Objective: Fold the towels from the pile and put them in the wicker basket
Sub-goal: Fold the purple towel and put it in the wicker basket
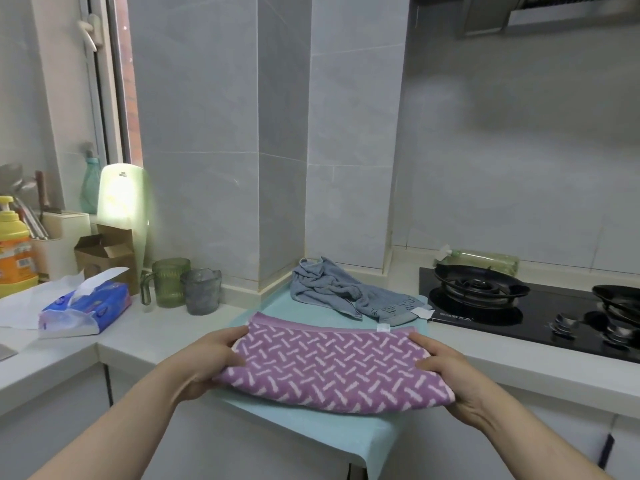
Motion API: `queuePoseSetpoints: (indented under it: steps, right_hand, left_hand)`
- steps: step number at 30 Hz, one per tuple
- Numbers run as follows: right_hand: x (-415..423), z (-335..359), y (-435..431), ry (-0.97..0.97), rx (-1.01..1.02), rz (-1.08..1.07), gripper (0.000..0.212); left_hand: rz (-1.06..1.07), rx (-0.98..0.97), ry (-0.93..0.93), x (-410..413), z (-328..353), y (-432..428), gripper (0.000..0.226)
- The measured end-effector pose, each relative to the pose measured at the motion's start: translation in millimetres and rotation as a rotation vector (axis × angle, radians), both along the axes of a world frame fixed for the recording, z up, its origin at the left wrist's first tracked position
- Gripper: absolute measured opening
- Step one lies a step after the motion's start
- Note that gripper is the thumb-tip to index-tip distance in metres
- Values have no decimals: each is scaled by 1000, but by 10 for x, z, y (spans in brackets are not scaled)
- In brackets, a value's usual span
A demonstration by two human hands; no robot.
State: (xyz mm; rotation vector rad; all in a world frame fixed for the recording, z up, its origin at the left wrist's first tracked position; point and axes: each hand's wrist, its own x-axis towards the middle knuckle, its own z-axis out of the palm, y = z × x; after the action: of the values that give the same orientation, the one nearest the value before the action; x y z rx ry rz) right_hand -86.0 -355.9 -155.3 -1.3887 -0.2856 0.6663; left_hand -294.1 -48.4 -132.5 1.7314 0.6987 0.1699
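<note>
Both forearms reach forward from the bottom corners of the view and meet at a purple towel (pixel 332 368) patterned with short white dashes. The left hand (pixel 207 362) grips the towel's left end, its fingers curled round the edge and the thumb lying on top of the cloth. The right hand (pixel 446 372) grips the right end in the same way, thumb on top and the other fingers tucked out of sight beneath. Wrists are fairly straight and the backs of the hands face up and outward. The purple towel stretches flat between the hands, its near edge rounded like a fold and its far edge showing a plain band with a small white label. It sits over a light teal cloth (pixel 311 431) that is spread on the white counter (pixel 138 344) and hangs over the front edge; whether the towel rests on it or is held just above, I cannot tell. Behind it, in the corner by the tiled wall, a blue-grey towel (pixel 332 289) lies crumpled on the far part of the teal cloth. To the right is a black gas stove (pixel 519 317). To the left stand a green mug (pixel 169 282) and a grey glass (pixel 201 291), touching, with a blue tissue pack (pixel 86 306) nearer the left edge and an open cardboard box (pixel 107 251) behind it.
</note>
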Motion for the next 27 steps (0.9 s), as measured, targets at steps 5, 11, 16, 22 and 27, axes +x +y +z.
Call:
queuePoseSetpoints:
  steps: [5,11,16,22,27]
  right_hand:
    - [-153,9,-178,-39,-33,33,53]
    - [-188,36,-132,21,69,-42,48]
    - [-115,59,-177,47,100,-93,56]
    - [-22,103,-132,-5,50,-89,55]
    - [-45,375,108,-100,0,-86,33]
  left_hand:
    - [65,901,132,204,-23,-194,63]
    - [-427,933,105,653,-14,-957,93]
    - [-540,1035,353,906,-228,-1204,108]
    - [-553,1097,409,928,-271,-1211,109]
    - [-527,1053,339,901,-252,-1216,112]
